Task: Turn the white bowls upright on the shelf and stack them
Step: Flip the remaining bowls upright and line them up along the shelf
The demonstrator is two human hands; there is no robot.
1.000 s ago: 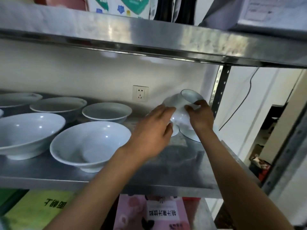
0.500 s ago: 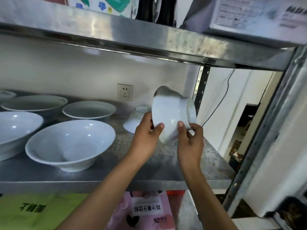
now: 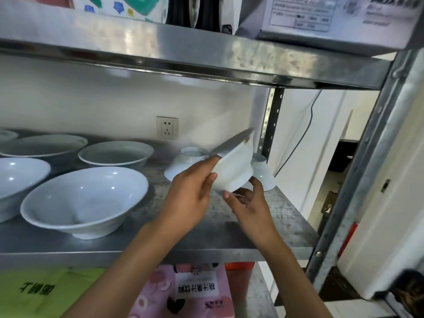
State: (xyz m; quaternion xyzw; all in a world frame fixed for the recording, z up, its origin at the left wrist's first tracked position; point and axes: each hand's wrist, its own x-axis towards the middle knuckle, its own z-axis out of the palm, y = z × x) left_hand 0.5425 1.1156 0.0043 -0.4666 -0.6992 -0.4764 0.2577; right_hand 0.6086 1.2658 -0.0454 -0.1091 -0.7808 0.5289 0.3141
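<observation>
A small white bowl (image 3: 234, 166) is held in the air above the steel shelf (image 3: 206, 235), tilted, its rim up and to the left and its foot down to the right. My left hand (image 3: 192, 193) grips its left side. My right hand (image 3: 249, 203) supports it from below at the foot. Two more small white bowls stand upside down behind it: one (image 3: 183, 164) to the left, one (image 3: 263, 173) at the right, partly hidden by the held bowl.
Several large white bowls stand upright on the left, the nearest (image 3: 85, 200) close to my left forearm. A wall socket (image 3: 167, 127) is behind. The upper shelf (image 3: 183, 56) hangs low overhead. A steel post (image 3: 358, 171) bounds the right side.
The bowl has turned from nearly on its side to rim-up and come down closer to the shelf. My right hand has slid under its foot.
</observation>
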